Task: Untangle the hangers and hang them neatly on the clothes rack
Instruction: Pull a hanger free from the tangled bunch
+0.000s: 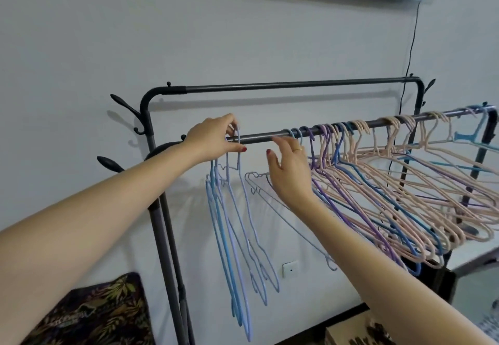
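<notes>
A person's left hand (213, 139) pinches the hooks of a bunch of thin blue and lilac wire hangers (237, 226) at the dark metal clothes rack's lower rail (256, 138). The right hand (290, 165), fingers loosely spread and grasping nothing, reaches beside a row of pink, purple and blue hangers (391, 182) already hanging.

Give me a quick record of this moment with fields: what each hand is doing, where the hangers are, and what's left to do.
left hand: left hand pinches the hooks of a bunch of blue hangers at the lower rail
right hand: right hand is open, fingers reaching toward the rail beside the hung hangers
hung so far: a crowded row of pink, purple and blue hangers on the rail's right part
upper rail: upper rail bare
remaining: the held bunch looks not yet separated; a pale hanger dangles tilted behind the right wrist
</notes>
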